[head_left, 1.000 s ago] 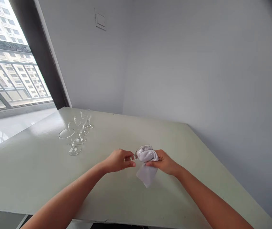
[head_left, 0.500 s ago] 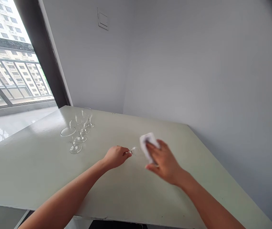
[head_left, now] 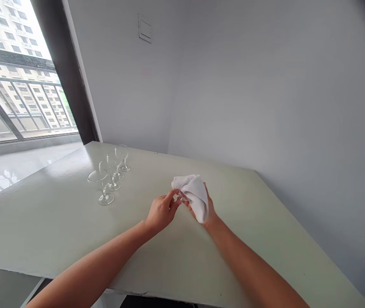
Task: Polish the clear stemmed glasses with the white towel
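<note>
My left hand (head_left: 163,210) is closed, pinching a clear stemmed glass (head_left: 182,197) by its stem or foot. A white cloth (head_left: 191,190) drapes over the bowl of that glass and hides most of it. Beneath and behind the cloth, my right hand (head_left: 208,209) wraps round it, pressing it against the glass; some of its fingers are hidden. To the left, several more clear stemmed glasses stand upright in a row, the nearest glass (head_left: 104,188) closest to my left forearm.
The pale table (head_left: 157,265) runs back to the grey walls, which meet in a corner. A light switch (head_left: 145,30) is on the wall. Beyond the table's left edge is a window (head_left: 19,102) with a railing outside.
My right hand has brought the cloth left onto the glass and turned underneath it. The cloth now covers the bowl. My left hand still grips the glass, and the row stays in place.
</note>
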Demonstrator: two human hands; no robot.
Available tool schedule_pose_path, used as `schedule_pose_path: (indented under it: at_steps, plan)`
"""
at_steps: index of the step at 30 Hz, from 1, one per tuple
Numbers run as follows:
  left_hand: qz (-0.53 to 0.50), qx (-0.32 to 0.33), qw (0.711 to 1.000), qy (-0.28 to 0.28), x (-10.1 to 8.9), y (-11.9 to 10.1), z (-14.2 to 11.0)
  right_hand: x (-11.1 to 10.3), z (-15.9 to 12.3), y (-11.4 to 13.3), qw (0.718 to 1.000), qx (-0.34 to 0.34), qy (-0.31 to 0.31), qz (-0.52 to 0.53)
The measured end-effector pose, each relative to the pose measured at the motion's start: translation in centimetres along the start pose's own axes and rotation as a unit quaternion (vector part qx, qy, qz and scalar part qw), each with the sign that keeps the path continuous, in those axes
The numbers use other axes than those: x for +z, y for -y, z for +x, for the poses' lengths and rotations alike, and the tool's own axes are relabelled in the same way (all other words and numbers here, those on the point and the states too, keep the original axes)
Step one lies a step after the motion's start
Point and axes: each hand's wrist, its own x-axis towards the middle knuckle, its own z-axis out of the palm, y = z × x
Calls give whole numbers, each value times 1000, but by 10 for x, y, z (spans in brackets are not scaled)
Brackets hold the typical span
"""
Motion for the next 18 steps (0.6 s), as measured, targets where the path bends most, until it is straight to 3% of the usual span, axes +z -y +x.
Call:
schedule_pose_path:
  at_steps: [3, 5, 8, 10, 13, 16, 18]
  plan:
    - [-49, -46, 996, -54, 10, 4, 0, 31, -5, -28, 992, -27, 8, 124]
    - [-39, -51, 993, -103, 14, 6, -1, 47, -9, -42, 989, -38, 35, 140]
    - [4, -43, 988, -149, 13, 6, -2, 55, -11, -49, 991, -25, 56, 120]
    - [-26, -58, 987, -151, 7, 5, 1, 51, -10, -48, 994, -5, 44, 101]
    - [-222, -120, 963, -96, -5, 5, 8, 38, -9, -43, 995, 38, 51, 82]
    - [-422, -167, 891, 33, -17, 6, 16, 27, -11, -42, 980, 95, 123, 128]
    - [-481, -176, 853, 96, -22, 6, 19, 21, -12, -43, 967, 121, 156, 160]
